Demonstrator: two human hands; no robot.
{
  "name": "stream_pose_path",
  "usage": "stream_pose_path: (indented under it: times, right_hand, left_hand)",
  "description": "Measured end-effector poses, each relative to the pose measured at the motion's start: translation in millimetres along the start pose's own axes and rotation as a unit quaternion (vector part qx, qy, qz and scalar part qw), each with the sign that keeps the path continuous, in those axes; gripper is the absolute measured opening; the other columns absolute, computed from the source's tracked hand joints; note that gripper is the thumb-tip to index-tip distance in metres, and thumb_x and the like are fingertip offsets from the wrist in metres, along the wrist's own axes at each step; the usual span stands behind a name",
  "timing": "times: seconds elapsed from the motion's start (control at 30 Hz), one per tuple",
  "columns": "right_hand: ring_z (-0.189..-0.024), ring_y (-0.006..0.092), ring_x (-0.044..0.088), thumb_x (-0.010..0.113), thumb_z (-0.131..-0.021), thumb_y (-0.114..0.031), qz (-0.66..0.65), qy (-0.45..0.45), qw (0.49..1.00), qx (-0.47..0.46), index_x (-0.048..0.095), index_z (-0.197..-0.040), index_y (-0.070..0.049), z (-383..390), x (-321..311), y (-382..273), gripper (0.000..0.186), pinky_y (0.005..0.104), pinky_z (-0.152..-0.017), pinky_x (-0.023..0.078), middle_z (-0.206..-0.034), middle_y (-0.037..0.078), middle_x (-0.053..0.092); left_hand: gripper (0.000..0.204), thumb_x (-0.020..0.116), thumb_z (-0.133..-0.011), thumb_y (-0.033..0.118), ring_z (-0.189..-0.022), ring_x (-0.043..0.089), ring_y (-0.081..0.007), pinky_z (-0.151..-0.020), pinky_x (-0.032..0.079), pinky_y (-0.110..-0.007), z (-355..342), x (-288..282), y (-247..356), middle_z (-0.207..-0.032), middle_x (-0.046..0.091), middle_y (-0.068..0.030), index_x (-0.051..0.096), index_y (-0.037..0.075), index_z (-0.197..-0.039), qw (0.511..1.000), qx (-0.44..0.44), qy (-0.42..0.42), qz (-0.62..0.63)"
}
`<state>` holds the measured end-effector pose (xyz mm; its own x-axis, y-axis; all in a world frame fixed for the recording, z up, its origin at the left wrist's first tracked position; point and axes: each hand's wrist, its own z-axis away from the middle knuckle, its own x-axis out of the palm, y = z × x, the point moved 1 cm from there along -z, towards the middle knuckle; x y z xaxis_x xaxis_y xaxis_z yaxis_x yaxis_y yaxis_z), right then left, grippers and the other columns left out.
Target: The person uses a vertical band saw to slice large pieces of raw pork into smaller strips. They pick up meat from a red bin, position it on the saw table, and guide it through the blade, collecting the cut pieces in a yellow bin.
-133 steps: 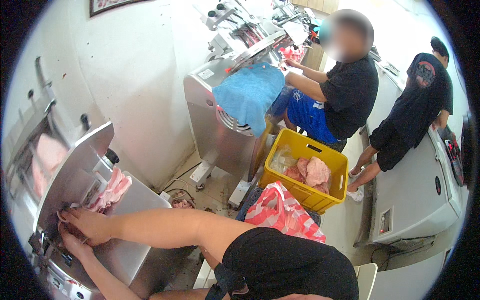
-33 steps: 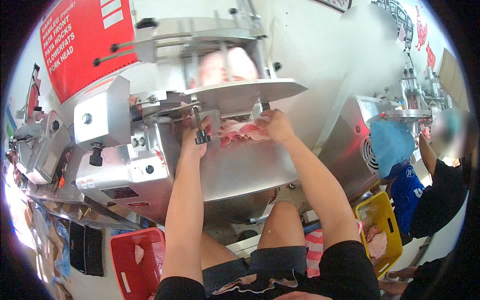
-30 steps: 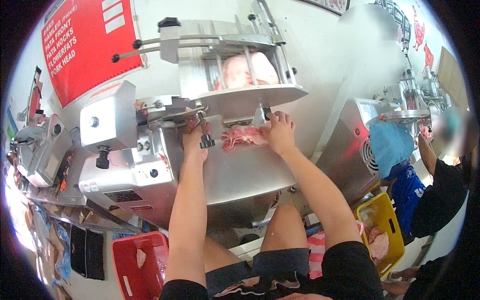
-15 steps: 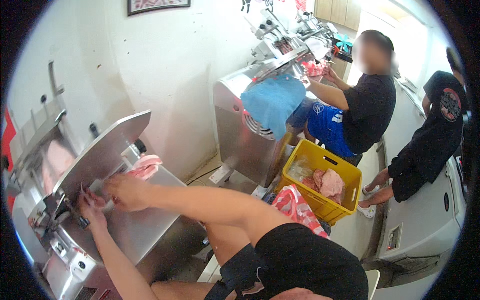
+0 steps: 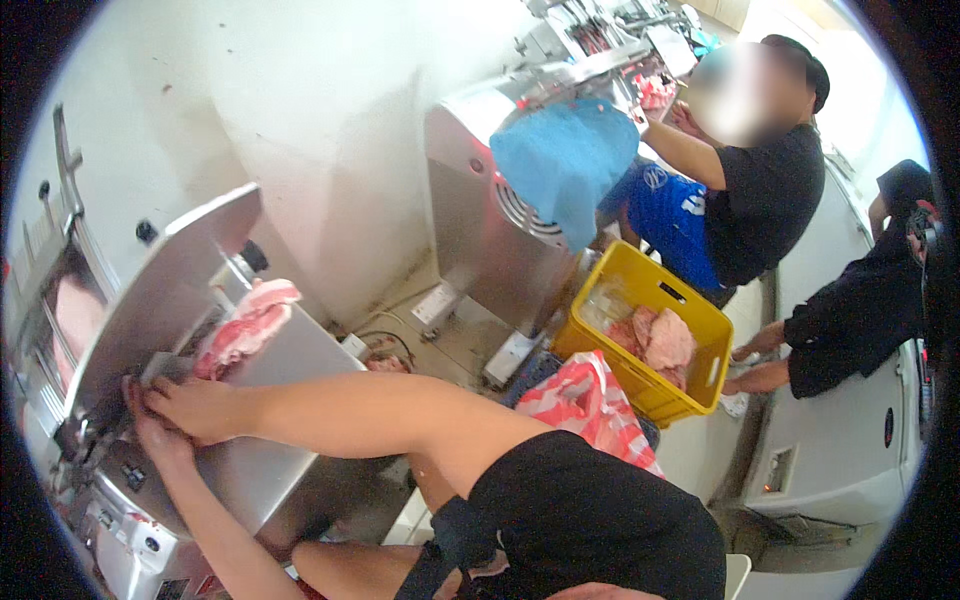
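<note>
L hand (image 5: pixel 160 437) & R hand (image 5: pixel 195 408) meet at slicer (image 5: pixel 255 482), lower left of frame; can't tell if holding. Prob. safest clear of plate's (image 5: pixel 165 287) edge, w/ meat (image 5: pixel 248 330) alongside.

A white wall (image 5: pixel 330 80) with brownish stains and small dark specks is rising beyond the hands (image 5: pixel 195 408). A pale tiled floor (image 5: pixel 690 455) is spreading to their right; farther right, a long white boxy cabinet (image 5: pixel 850 440) is standing, and brilliant white light (image 5: pixel 880 90) is glaring.
</note>
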<state>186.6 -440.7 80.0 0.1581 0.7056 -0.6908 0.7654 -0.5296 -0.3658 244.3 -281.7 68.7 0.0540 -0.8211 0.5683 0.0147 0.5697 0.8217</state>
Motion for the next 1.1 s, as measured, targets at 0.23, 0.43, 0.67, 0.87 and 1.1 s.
stream_pose_path:
  times: [0.23, 0.43, 0.67, 0.87, 1.1]
  right_hand:
    - [-0.103, 0.0374, 0.064, 0.064, -0.081, -0.016, 0.041, -0.039, 0.998, 0.024, 0.051, -0.127, 0.003, -11.1, 13.2, 7.0, 0.052, 0.0445, -0.089, 0.053, -0.123, 0.024, 0.057]
    - [-0.117, 0.0367, 0.057, 0.064, -0.081, -0.019, 0.034, 0.055, 0.997, 0.035, 0.043, -0.136, 0.005, -10.1, 0.8, 3.5, 0.064, 0.0447, -0.099, 0.046, -0.126, 0.024, 0.056]
    - [-0.123, 0.0392, 0.053, 0.064, -0.081, -0.020, 0.044, 0.092, 0.995, 0.021, 0.031, -0.145, 0.004, -15.3, 5.8, 3.7, 0.076, 0.0469, -0.106, 0.041, -0.137, 0.027, 0.049]
    - [-0.122, 0.0389, 0.055, 0.064, -0.082, -0.020, -0.021, 0.003, 0.999, 0.040, 0.033, -0.144, 0.003, -10.1, -5.8, -4.4, 0.073, 0.0472, -0.107, 0.040, -0.141, 0.029, 0.045]
    - [-0.123, 0.0379, 0.054, 0.061, -0.084, -0.020, -0.008, 0.015, 1.000, 0.005, 0.051, -0.132, 0.006, -9.8, -6.1, -1.3, 0.056, 0.0453, -0.102, 0.045, -0.142, 0.029, 0.044]
  left_hand:
    - [0.051, 0.043, -0.103, 0.038, -0.131, 0.049, -0.0290, -0.108, 0.039, -0.046, -1.6, 8.6, 6.3, -0.145, 0.048, -0.0125, 0.042, 0.012, -0.147, 0.987, 0.084, 0.061, -0.125]
    - [0.049, 0.043, -0.103, 0.040, -0.131, 0.049, -0.0289, -0.109, 0.039, -0.045, -0.9, 0.6, 10.4, -0.143, 0.049, -0.0112, 0.045, 0.014, -0.145, 0.996, 0.028, 0.037, -0.078]
    - [0.052, 0.035, -0.105, 0.040, -0.129, 0.051, -0.0289, -0.110, 0.038, -0.045, -18.1, -15.7, 8.4, -0.145, 0.050, -0.0097, 0.043, 0.012, -0.148, 0.999, 0.017, -0.008, -0.051]
    - [0.055, 0.036, -0.104, 0.043, -0.130, 0.050, -0.0303, -0.111, 0.037, -0.046, -20.7, -12.1, 7.6, -0.148, 0.048, -0.0103, 0.040, 0.012, -0.149, 0.991, 0.086, -0.028, -0.100]
    - [0.057, 0.050, -0.100, 0.044, -0.129, 0.051, -0.0292, -0.108, 0.040, -0.046, 12.9, 22.6, 5.8, -0.144, 0.050, -0.0126, 0.043, 0.011, -0.145, 0.998, 0.015, 0.012, -0.057]
